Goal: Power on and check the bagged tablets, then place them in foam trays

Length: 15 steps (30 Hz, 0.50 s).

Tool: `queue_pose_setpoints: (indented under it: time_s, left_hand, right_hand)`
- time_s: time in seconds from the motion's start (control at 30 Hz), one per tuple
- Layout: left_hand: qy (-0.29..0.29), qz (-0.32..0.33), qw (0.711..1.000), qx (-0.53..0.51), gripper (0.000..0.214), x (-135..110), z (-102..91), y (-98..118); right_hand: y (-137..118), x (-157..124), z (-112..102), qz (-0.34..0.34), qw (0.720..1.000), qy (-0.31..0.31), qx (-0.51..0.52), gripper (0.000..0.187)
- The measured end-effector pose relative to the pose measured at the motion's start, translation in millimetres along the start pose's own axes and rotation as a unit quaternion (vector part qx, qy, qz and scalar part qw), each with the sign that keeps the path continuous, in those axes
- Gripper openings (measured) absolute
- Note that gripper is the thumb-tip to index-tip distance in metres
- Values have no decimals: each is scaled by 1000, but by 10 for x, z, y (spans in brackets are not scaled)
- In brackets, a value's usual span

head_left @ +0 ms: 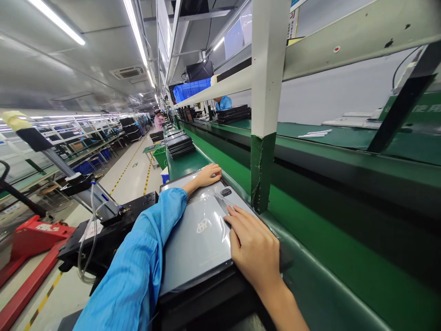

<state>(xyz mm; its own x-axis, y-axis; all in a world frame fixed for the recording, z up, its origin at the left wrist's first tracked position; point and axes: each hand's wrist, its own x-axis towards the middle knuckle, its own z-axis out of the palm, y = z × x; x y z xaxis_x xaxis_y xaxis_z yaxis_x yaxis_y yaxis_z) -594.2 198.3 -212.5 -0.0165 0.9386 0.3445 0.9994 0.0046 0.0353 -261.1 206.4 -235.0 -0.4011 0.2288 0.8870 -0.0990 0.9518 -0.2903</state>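
Observation:
A grey tablet [193,234] lies back side up in front of me, with a pale logo and a dark oval camera module [226,192]. Glossy clear film [220,200] covers its back and is lifted and creased beside the camera. My left hand [206,175], below a blue sleeve, is at the tablet's far edge, fingers together and curled over the corner. My right hand [255,243] is over the tablet's right side, with fingertips and thumb closed on the creased film. Under the tablet is a dark stack or box [206,299], partly hidden by my arms.
Stacked dark tablets [179,145] sit farther along the green bench [200,163]. A white and green post [263,138] rises close to my right hand. On the left stand a black machine [113,225] with tubing and a red pallet jack [34,248]. Co-workers sit farther back.

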Motion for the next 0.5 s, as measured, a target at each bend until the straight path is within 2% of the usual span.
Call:
queue_pose_setpoints:
  time_s: [0.5]
  left_hand:
    - [-24, -10, 1000, 11, 22, 38, -21, 47]
  right_hand:
    - [16, -9, 4, 5, 1000, -7, 17, 37]
